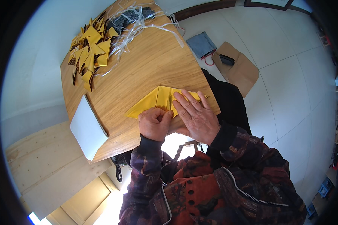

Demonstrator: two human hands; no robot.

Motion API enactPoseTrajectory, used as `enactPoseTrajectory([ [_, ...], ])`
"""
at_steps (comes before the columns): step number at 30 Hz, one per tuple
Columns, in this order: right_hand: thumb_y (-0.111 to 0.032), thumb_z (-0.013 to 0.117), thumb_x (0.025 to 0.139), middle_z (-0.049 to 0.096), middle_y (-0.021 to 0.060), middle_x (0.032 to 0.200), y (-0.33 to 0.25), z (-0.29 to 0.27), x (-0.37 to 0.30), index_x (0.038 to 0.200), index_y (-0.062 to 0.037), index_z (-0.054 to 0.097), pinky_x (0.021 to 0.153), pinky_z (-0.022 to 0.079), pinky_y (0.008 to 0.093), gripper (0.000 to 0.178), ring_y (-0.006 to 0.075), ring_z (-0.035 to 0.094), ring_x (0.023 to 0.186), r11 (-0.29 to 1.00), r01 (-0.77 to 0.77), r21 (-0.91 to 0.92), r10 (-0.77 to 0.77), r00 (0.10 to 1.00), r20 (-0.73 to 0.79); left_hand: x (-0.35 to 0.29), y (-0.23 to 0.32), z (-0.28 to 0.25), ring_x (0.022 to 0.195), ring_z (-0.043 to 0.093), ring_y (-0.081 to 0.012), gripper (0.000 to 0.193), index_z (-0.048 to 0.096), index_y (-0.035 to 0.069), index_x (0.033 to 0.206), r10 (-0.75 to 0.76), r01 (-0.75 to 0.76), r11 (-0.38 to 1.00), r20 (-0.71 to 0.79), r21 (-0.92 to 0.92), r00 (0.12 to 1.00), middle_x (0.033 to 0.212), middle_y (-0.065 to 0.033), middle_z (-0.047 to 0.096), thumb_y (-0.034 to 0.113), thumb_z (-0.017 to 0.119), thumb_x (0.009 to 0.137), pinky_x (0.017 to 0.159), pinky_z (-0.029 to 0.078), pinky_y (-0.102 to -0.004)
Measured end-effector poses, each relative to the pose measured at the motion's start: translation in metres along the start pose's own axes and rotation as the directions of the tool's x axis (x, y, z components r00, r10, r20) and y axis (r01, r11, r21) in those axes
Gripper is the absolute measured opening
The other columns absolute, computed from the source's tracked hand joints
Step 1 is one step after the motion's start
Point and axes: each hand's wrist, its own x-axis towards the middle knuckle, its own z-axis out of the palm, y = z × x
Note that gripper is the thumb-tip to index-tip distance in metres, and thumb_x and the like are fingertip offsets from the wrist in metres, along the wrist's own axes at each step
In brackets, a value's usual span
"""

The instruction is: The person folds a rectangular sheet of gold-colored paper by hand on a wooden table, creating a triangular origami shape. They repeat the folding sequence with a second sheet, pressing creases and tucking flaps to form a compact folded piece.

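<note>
A folded sheet of shiny gold paper [148, 102] lies near the front edge of the wooden table, with creases running across its middle. My left hand [153, 123] is curled at its near edge, thumb and forefinger together on the paper by the central fold. Flat over the right part of the sheet rests my right hand [197, 118], its fingers stretched out and slightly apart. Its palm and fingers cover some of the folds there.
On the wooden table [139, 65], a heap of folded gold paper pieces [90, 48] sits at far left beside tangled clear plastic strips [133, 32]. A white board-like item [88, 129] lies at the left edge. Brown cardboard [246, 73] is on the floor at right.
</note>
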Motion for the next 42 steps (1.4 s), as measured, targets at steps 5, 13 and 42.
enactPoseTrajectory([
  [5,-0.05,0.069,0.078,0.033,0.0145,0.151,0.0011,-0.0018,0.0007,0.139,-0.0005,0.042,0.117,0.01,0.0518,0.083,0.0298,0.022,0.145,1.0,0.009,-0.013,-0.009,1.0,0.002,0.0016,-0.0004,-0.0001,0.054,0.055,-0.0247,0.02,0.062,0.006,0.063,0.023,-0.023,1.0,0.006,-0.004,1.0,0.057,-0.0071,0.057,0.016,0.076,0.074,0.057,0.041,-0.0364],
  [13,-0.052,0.069,0.077,0.034,0.0153,0.15,-0.0001,-0.0025,0.0014,0.138,-0.0006,0.043,0.117,0.012,0.0519,0.083,0.0303,0.023,0.143,0.999,0.007,-0.035,-0.007,1.0,-0.005,0.0021,0.0003,0.0005,0.05,0.055,-0.0257,0.02,0.063,0.004,0.064,0.027,-0.027,1.0,-0.011,-0.01,1.0,0.056,-0.0094,0.057,0.015,0.076,0.074,0.052,0.042,-0.0362],
  [42,-0.049,0.071,0.076,0.032,0.0107,0.153,0.0095,-0.0028,0.0055,0.14,-0.002,0.041,0.117,0.015,0.0475,0.085,0.0248,0.025,0.144,0.999,0.0,0.033,-0.001,0.999,0.035,0.0002,-0.0028,0.0034,0.053,0.053,-0.0263,0.026,0.058,0.006,0.061,0.022,-0.022,1.0,-0.032,0.008,0.999,0.055,-0.0076,0.054,0.018,0.075,0.075,0.058,0.041,-0.038],
])
